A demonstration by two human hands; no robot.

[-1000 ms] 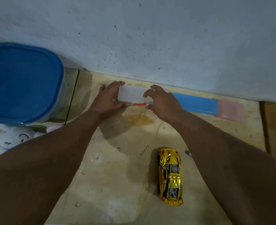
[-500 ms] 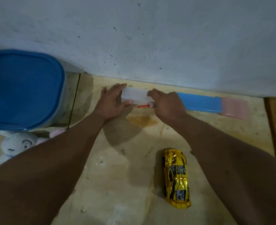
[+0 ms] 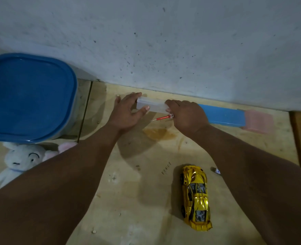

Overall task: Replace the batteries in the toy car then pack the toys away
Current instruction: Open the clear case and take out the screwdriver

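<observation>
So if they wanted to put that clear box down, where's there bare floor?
Bare board lies between the forearms, bordered by the gold toy car and the orange stain. Crowded: the wall edge, where both hands, left hand and right hand, hold the clear box beside the blue box.

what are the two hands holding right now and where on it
Both grip the translucent box: left hand round its left end, right hand at its right end, also pinching the red screwdriver by its handle end.

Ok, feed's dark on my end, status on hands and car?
Left hand grips clear case; right hand holds its other end plus red screwdriver. Gold car untouched, upright on the floor. Nothing in the way.
</observation>
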